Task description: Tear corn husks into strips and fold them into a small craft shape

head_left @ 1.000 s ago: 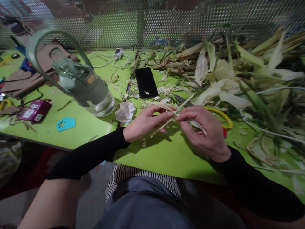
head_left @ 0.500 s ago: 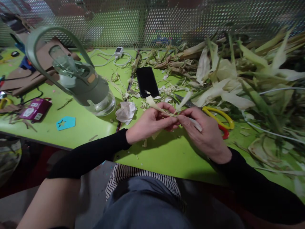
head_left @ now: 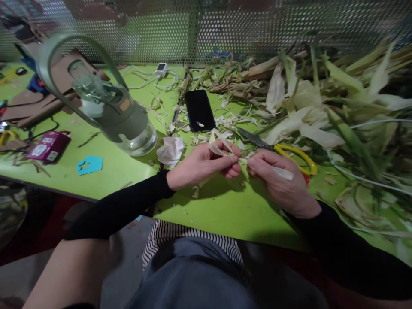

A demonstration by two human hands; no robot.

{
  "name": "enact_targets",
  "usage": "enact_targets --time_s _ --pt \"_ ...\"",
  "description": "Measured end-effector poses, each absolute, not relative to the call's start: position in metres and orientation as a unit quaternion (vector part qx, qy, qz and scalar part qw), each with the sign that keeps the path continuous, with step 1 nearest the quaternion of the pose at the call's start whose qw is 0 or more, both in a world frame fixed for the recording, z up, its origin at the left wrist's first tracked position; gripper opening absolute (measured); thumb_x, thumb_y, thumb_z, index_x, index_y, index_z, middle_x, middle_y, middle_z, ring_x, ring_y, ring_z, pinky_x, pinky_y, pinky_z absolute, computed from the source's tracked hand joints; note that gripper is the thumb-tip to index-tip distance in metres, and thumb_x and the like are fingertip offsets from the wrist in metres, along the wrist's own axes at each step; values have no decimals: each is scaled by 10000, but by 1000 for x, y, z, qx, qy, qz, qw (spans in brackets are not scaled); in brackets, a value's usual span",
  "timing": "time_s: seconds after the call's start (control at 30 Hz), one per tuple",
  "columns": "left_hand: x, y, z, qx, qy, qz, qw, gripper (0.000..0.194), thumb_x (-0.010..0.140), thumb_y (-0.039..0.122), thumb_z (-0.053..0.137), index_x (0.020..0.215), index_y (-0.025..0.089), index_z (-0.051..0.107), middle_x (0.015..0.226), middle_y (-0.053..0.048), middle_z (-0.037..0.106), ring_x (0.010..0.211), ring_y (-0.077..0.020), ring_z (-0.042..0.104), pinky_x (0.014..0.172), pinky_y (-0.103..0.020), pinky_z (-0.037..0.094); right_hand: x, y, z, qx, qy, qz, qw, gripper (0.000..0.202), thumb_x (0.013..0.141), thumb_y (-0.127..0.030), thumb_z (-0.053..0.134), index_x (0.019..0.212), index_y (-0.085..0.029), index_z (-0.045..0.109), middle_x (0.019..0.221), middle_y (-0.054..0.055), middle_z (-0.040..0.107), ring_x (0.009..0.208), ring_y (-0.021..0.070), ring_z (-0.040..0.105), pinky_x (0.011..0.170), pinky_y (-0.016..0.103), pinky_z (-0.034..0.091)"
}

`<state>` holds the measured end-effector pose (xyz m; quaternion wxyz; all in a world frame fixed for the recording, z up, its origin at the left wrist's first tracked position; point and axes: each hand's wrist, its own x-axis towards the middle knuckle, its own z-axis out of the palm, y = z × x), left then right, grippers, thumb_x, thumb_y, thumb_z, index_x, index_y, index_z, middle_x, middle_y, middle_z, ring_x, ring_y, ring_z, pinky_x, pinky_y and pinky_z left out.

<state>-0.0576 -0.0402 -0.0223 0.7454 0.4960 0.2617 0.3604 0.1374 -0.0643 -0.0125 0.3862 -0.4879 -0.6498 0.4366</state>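
Pale corn husk strips [head_left: 222, 148] are pinched between the thumb and fingers of my left hand [head_left: 206, 163], with looped ends standing above the fingers. My right hand [head_left: 278, 180] is closed on the other end of the husk, and a flat pale piece sticks out over its back. A short stretch of husk spans the gap between my hands. Scissors [head_left: 298, 161] with yellow and red handles lie just behind my right hand, partly hidden by it. Beyond my left hand lies a black phone [head_left: 199, 109] with a small white bit on it.
A large heap of husks [head_left: 309, 98] covers the back right of the green table [head_left: 206, 214]. On the left stand a green bottle [head_left: 125, 116], a purple box [head_left: 48, 146] and a blue paper tag [head_left: 89, 165]. Crumpled paper [head_left: 170, 151] lies beside my left wrist.
My right hand has moved right, away from my left hand, and the husk between them is drawn out. The upright husk end between my hands has gone down. More of the scissors' blades shows.
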Motion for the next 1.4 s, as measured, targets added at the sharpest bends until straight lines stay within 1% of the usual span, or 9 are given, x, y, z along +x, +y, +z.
enact_targets --time_s 0.1,0.2,0.33,0.5,0.6,0.77,1.0,1.27,1.4 --pt "-58 -36 -26 471 265 367 758 252 903 311 715 1021 111 616 891 -79 749 848 -137 730 861 -299 580 136 -60 -20 -494 -623 454 401 442 917 -605 633 704 -224 563 592 -30 475 508 109 396 456 272 299" --pt "-58 -34 -25 457 268 369 764 256 938 303 662 1089 97 649 949 -109 768 877 -138 730 884 -302 581 139 -53 -23 -495 -630 387 457 362 884 -592 688 858 -235 632 710 -8 575 605 136 496 531 284 389" --pt "-59 -36 -21 500 293 342 740 254 961 315 625 1082 92 643 942 -113 774 839 -133 730 839 -293 584 145 -51 -16 -497 -665 318 458 418 949 -652 542 871 -254 644 799 34 642 687 181 567 593 327 425" --pt "-52 -44 -22 578 334 340 663 160 982 255 554 1095 143 533 836 -27 730 645 -77 663 594 -192 500 137 -60 -11 -498 -759 276 315 468 1002 -621 451 759 -238 566 633 10 588 547 154 505 521 311 356" --pt "-46 -48 -23 635 357 336 597 109 984 264 540 993 164 497 782 6 682 568 -60 582 563 -205 450 131 -63 -18 -518 -732 281 342 402 1022 -570 450 789 -249 518 630 2 592 537 151 524 509 304 373" --pt "-43 -52 -24 685 372 394 487 109 983 254 539 915 184 492 772 7 591 716 -99 547 693 -251 450 128 -65 -26 -531 -704 269 387 333 1007 -521 515 810 -252 518 579 -39 451 489 130 416 470 293 324" --pt "-37 -58 -26 643 345 446 518 84 1000 245 529 936 202 497 723 36 442 653 -102 410 624 -255 379 123 -73 -17 -494 -655 332 465 297 950 -492 631 827 -239 537 545 -73 363 445 91 262 428 284 205" --pt "-37 -61 -23 623 317 437 567 172 1007 343 547 929 204 481 647 74 358 542 -71 306 513 -228 294 125 -69 -15 -485 -634 358 485 355 915 -531 676 759 -248 529 553 -52 407 460 106 339 426 294 237" --pt "-40 -59 -21 609 309 411 604 228 992 421 567 942 220 472 580 97 305 490 -73 281 479 -229 264 125 -75 -15 -496 -648 343 466 322 942 -517 638 797 -253 523 545 -62 371 446 106 302 433 299 227"
